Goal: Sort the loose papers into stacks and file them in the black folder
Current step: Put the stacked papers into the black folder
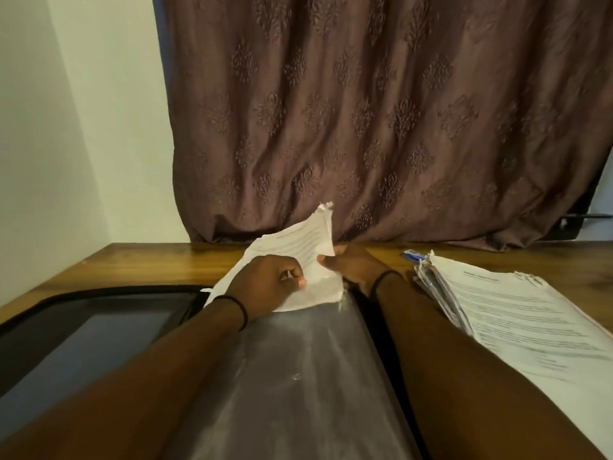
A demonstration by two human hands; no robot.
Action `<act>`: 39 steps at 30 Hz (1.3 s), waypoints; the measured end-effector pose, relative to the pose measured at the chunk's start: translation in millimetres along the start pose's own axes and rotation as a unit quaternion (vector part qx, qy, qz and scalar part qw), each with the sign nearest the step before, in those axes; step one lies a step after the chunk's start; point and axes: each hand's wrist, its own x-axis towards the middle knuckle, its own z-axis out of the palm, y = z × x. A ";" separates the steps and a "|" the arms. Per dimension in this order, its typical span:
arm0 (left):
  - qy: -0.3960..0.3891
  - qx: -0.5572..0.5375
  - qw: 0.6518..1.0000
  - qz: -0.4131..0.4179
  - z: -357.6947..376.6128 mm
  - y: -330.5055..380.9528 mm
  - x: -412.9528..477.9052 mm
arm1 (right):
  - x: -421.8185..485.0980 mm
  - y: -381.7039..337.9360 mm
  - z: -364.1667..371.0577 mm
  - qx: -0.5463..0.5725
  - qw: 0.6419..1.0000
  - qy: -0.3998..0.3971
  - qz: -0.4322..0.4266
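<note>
Loose papers [295,242]: thin sheaf at centre of frame, held above the far end of the black folder [99,327], top corner ragged and torn. Left grip [272,282] clamped on the sheaf's lower middle, fingers curled, thumb on the printed face. Right grip [353,265] closed on the right edge, thumb in front, fingers mostly hidden behind the sheet. Black folder open flat on the desk [149,260], cover at lower left, clear plastic sleeve [298,376] running down the lower centre between the forearms. Second stack of papers [517,323] at right of frame, resting on the desk, edges uneven; blue pen [413,255] just beyond its far corner. Brown patterned curtain [365,111] behind; pale wall [66,127] at upper left.

Handling, as judged: light, limp, creased; likely to buckle if pushed from one end and to tear further at the ragged corner. Best held at two opposite side edges, clear of the torn corner, sheaf kept taut while fed toward the sleeve mouth. Sleeve film probably slick and clingy, so likely to need one grip to hold it open. Sheaf already partly inside the sleeve or only resting over it: cannot tell.
</note>
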 end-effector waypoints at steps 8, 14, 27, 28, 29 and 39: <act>-0.081 0.003 0.997 0.005 -17.0 5.0 1.3 | -2.9 -2.8 -11.4 0.004 0.999 -0.017 -0.030; -0.189 -0.025 0.974 -0.120 -66.1 -33.0 -6.2 | -6.6 -4.5 -9.4 0.001 0.999 -0.022 -0.023; -0.068 -0.032 0.997 0.007 -3.4 22.8 0.2 | -12.1 -11.3 -11.9 0.045 0.992 -0.115 0.002; -0.046 -0.041 0.998 0.006 2.4 26.0 0.3 | -11.4 -11.3 -12.2 0.051 0.990 -0.130 0.008; -0.031 -0.048 0.998 0.004 6.2 27.6 0.2 | -10.9 -11.4 -12.5 0.052 0.989 -0.137 0.016; -0.020 -0.048 0.999 0.013 12.5 30.0 1.4 | 11.9 -1.9 2.1 0.085 0.995 0.026 0.041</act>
